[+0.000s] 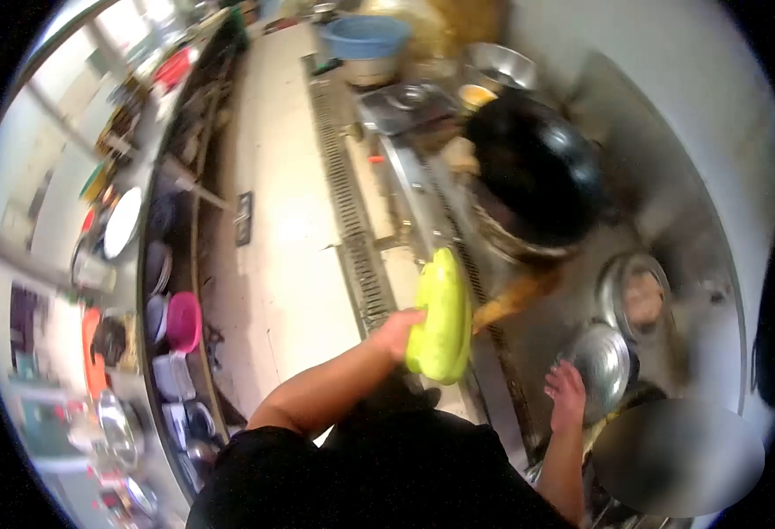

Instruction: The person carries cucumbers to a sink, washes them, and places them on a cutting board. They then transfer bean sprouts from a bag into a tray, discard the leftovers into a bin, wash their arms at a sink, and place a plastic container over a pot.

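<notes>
My left hand is wrapped round the lower left side of a long yellow-green vegetable, held upright in front of my body above the edge of the stove counter. More than one piece may be in the grip. My right hand is over the counter at the lower right, fingers apart and holding nothing, beside a round silver metal lid or dish. Behind that dish stands a round metal pan with something brownish in it.
A large black wok sits on the stove. Beyond it are a metal bowl, a metal tray and a blue basin. A drain grate runs along the floor. A pink basin lies on the left shelf.
</notes>
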Available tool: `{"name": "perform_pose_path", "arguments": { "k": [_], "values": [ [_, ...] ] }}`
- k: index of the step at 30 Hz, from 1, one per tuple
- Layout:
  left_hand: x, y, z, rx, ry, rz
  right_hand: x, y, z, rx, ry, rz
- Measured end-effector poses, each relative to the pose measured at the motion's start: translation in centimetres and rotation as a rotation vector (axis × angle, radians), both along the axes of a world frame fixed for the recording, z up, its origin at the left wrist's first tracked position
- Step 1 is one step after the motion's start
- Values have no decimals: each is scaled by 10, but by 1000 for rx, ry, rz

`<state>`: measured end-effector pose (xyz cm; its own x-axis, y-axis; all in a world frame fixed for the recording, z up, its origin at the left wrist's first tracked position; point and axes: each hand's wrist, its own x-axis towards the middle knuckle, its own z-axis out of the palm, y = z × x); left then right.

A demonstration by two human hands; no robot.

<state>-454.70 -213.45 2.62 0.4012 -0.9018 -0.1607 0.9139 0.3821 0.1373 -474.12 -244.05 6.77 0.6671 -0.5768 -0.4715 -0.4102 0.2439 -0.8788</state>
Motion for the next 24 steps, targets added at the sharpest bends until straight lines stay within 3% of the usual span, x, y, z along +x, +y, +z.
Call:
{"name": "perform_pose_path", "arguments": {
  "k": [3, 4, 11, 17, 24],
  "values": [
    [0, 79, -17, -189, 68, 138, 27, 27, 0, -81, 19, 151],
    [-2, 103, -32, -129, 106, 208, 38, 35, -4, -74, 10, 237],
    [-18, 253, 25, -206, -106, 567, 151, 116, -34, -69, 64, 512],
    [-44, 383, 16, -191, -171, 772, 270, 261, -38, -43, 85, 896],
    [-120, 466, 26, -32, -228, 1273, 349, 441, -35, -71, 64, 1373]
  ]
}}
